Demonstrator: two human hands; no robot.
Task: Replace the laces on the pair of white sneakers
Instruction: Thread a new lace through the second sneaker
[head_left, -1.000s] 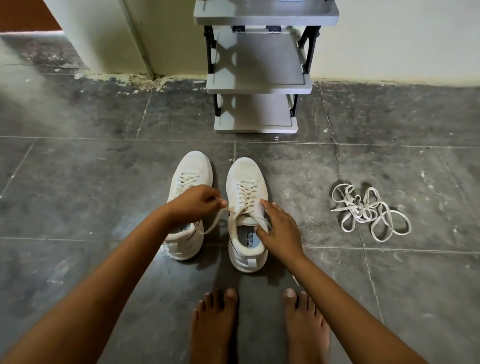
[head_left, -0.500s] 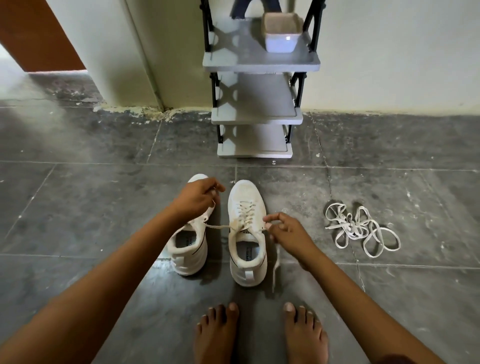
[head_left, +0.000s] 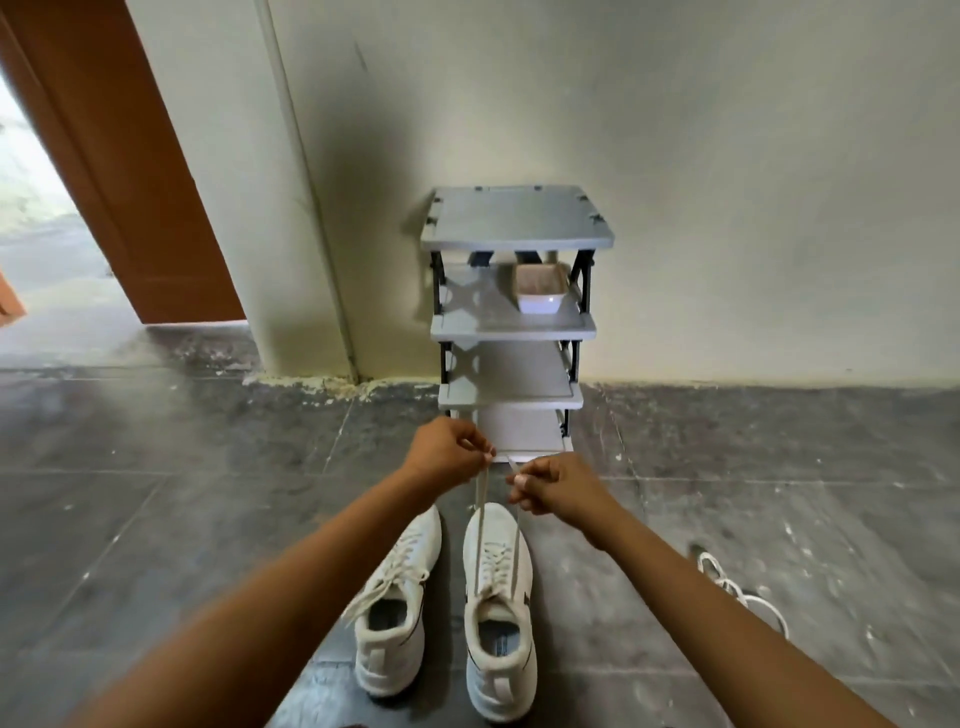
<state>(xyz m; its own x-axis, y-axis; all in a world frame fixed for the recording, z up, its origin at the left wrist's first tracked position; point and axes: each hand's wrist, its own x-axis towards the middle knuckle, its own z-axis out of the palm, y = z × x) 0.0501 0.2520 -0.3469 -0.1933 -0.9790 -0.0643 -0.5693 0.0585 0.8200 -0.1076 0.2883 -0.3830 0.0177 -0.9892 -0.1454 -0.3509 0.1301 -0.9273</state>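
Two white sneakers stand side by side on the grey tiled floor, toes away from me. The left sneaker (head_left: 396, 613) has its lace hanging loose over its side. The right sneaker (head_left: 497, 608) has its lace (head_left: 481, 512) pulled up taut in two strands. My left hand (head_left: 445, 457) pinches the left strand's end above the shoe. My right hand (head_left: 556, 491) pinches the other strand's end beside it. A loose pile of white spare laces (head_left: 743, 592) lies on the floor at the right, partly hidden by my right forearm.
A small grey shelf rack (head_left: 514, 332) with black posts stands against the cream wall just beyond the shoes, holding a white container (head_left: 540, 288) on its second tier. An orange-brown door frame (head_left: 130, 197) and a doorway are at the far left.
Both hands have risen from the right sneaker's tongue, drawing its lace ends up and together. The camera has tilted upward, so my feet have left the view and the rack's top shows.
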